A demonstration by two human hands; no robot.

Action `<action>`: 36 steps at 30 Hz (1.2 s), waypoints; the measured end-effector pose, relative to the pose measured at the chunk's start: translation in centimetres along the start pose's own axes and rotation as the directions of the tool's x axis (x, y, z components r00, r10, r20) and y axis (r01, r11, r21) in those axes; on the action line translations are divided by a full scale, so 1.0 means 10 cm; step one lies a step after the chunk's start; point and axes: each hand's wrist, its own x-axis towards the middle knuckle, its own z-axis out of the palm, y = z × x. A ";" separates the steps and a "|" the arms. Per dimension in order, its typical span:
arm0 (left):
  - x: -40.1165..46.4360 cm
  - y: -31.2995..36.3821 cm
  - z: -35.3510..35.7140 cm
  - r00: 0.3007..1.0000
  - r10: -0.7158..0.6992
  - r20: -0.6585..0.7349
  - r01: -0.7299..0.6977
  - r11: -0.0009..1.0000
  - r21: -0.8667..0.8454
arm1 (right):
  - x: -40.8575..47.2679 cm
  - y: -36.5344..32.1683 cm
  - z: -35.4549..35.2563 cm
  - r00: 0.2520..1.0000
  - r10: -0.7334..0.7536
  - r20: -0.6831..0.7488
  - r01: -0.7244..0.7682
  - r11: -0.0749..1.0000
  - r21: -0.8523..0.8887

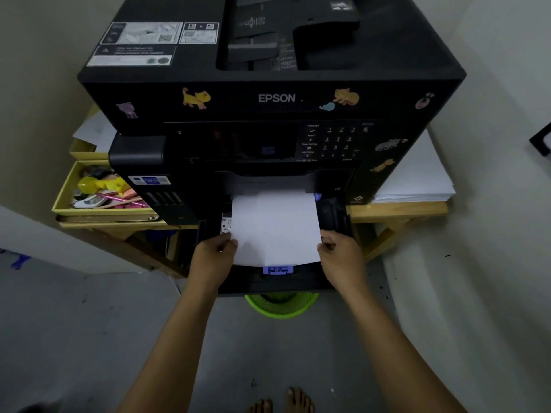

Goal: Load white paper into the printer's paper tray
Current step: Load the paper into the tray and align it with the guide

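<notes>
While both arms reach forward, left hand (pixel 215 254) and right hand (pixel 340 252) pinch the white paper (pixel 275 226) edges.

We see a matt black plastic printer (pixel 268 99) on a pale bare-wood desk (pixel 396 211), smooth white paper (pixel 275 231) in its plastic tray (pixel 268 280), and a rough grey floor (pixel 89 323).
</notes>
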 end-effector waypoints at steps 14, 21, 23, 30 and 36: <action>-0.12 0.00 0.07 0.993 0.115 -0.026 -0.107 0.973 0.206 | -0.11 0.04 0.16 0.982 -0.127 -0.137 0.087 0.960 -0.265; -0.08 -0.12 0.06 0.979 0.197 -0.046 -0.179 0.949 0.260 | -0.11 0.07 0.15 0.977 -0.156 -0.145 0.115 0.959 -0.258; -0.07 -0.12 0.05 0.978 0.196 -0.065 -0.175 0.953 0.247 | -0.12 0.07 0.13 0.975 -0.135 -0.178 0.093 0.970 -0.227; -0.02 -0.19 0.01 0.977 0.205 -0.057 -0.188 0.956 0.224 | -0.14 0.06 0.14 0.978 -0.156 -0.141 0.121 0.965 -0.233; 0.01 -0.23 -0.10 0.974 0.225 0.022 -0.224 0.942 0.248 | -0.20 0.10 0.04 0.974 -0.210 -0.087 0.184 0.954 -0.236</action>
